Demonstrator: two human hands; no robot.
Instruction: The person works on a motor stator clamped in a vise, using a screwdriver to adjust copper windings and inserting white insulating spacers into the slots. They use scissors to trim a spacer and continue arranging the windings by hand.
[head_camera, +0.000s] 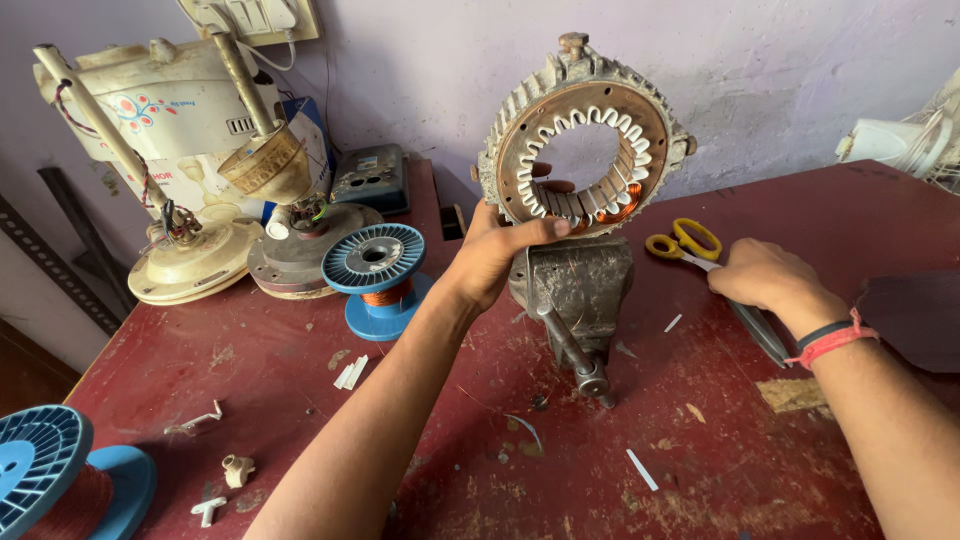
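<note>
The left hand (497, 255) is gripping the lower left rim of a round motor stator (583, 135), which is standing upright on edge in a small grey bench vise (575, 285) near the middle of the dark red worktable (740, 450). The thumb is lying across the front of the ring's lower edge, and the fingertips are curling through the central opening from behind, so the hand is pinching the stator's rim between thumb and fingers. The stator is sitting above and just right of that palm, its white slot liners showing all round the inner bore and copper winding showing at the lower right.

The right hand (765, 275) is resting palm down on the table, well to the right of the vise, covering a dark flat tool (760, 330) whose end is sticking out toward the wrist; whether the fingers are closing on it I cannot tell. Yellow-handled scissors (685, 242) are lying just beside its knuckles.

A blue spool of copper wire (378, 275) is standing left of the vise, another blue spool (60, 480) is sitting at the lower left corner, and dismantled fan parts (200, 255) are crowding the back left of the table.
</note>
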